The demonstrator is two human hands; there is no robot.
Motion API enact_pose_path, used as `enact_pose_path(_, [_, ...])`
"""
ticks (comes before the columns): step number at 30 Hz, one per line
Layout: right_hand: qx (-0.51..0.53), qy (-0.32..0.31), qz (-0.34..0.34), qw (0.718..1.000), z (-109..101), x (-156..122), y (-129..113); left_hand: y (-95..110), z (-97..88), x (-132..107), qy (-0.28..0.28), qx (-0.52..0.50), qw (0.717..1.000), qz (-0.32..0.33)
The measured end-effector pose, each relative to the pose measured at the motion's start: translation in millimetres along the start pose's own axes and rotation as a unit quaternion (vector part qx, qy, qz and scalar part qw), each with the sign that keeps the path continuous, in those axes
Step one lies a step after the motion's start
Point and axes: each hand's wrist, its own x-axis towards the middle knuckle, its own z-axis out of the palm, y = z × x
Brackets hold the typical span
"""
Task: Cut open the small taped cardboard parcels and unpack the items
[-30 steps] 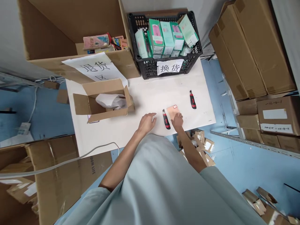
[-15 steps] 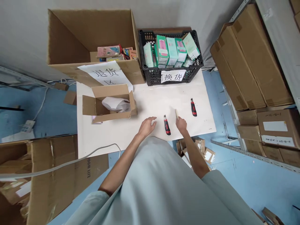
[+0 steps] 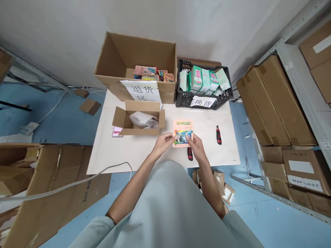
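Both hands hold a flat orange card pack (image 3: 182,131) with a colourful picture, face up above the white table (image 3: 134,151). My left hand (image 3: 164,142) grips its left edge, fingers curled round it. My right hand (image 3: 197,146) grips the right edge. A red and black utility knife (image 3: 190,154) lies on the table just under my right hand, partly hidden. A second such knife (image 3: 218,135) lies further right.
A small open cardboard box (image 3: 137,119) with white paper inside sits left of the pack. Behind stand a large open carton (image 3: 137,69) with booklets and a paper label, and a black crate (image 3: 204,86) of green boxes. Stacked cartons (image 3: 274,103) fill shelves at right.
My right hand lifted the flat pack off the table and turned it over. My left hand came off the table and took its left edge. The camera tilted up.
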Motion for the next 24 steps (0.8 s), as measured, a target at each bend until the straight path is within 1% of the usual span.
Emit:
enact_pose_path(2, [-0.024, 0.002, -0.012, 1.000, 13.0, 2.2, -4.6, 6.8, -11.0, -7.5, 0.010, -0.009, 1.000, 0.013])
enact_pose_path(4, [-0.043, 0.011, -0.024, 0.999, 23.8, 5.6, -3.3, 9.8, -22.1, -12.1, 0.019, -0.017, 0.999, 0.022])
enact_pose_path(6, [-0.082, 0.046, -0.044, 0.995, 33.5, 7.8, 0.6, 9.2, -32.2, -13.8, 0.030, -0.025, 0.999, 0.026])
enact_pose_path(7, [-0.116, 0.076, -0.063, 0.988, 38.5, 7.9, 2.4, 7.8, -36.6, -13.8, 0.039, -0.027, 0.999, 0.027])
enact_pose_path(9, [-0.200, 0.133, -0.113, 0.964, 50.3, 5.8, 4.9, 3.8, -43.6, -13.2, 0.060, -0.024, 0.997, 0.032])
enact_pose_path(10, [-0.237, 0.147, -0.134, 0.951, 57.5, 3.7, 5.5, 1.5, -46.1, -13.0, 0.072, -0.021, 0.996, 0.037])
enact_pose_path(12, [-0.286, 0.132, -0.146, 0.938, 74.7, -1.4, 6.5, -2.9, -49.1, -13.9, 0.092, -0.017, 0.994, 0.054])
enact_pose_path(13, [-0.298, 0.115, -0.138, 0.937, 84.3, -3.9, 7.1, -4.5, -49.8, -15.2, 0.098, -0.016, 0.993, 0.067])
enact_pose_path(15, [-0.316, 0.094, -0.115, 0.937, 102.7, -6.8, 9.0, -6.2, -50.3, -19.5, 0.093, -0.011, 0.991, 0.099])
enact_pose_path(18, [-0.309, 0.113, -0.103, 0.939, 121.4, -2.8, 12.1, -4.4, -53.6, -28.1, 0.055, 0.008, 0.989, 0.138])
enact_pose_path(20, [-0.259, 0.122, -0.099, 0.953, 125.5, 5.3, 12.2, -1.5, -60.4, -32.4, 0.031, 0.017, 0.988, 0.147])
enact_pose_path(22, [-0.189, 0.108, -0.094, 0.971, 125.2, 14.2, 9.1, 1.7, -71.9, -33.5, 0.018, 0.017, 0.989, 0.145])
enact_pose_path(24, [-0.133, 0.092, -0.094, 0.982, 124.1, 18.9, 2.2, 5.1, -87.5, -31.7, 0.030, 0.009, 0.990, 0.136])
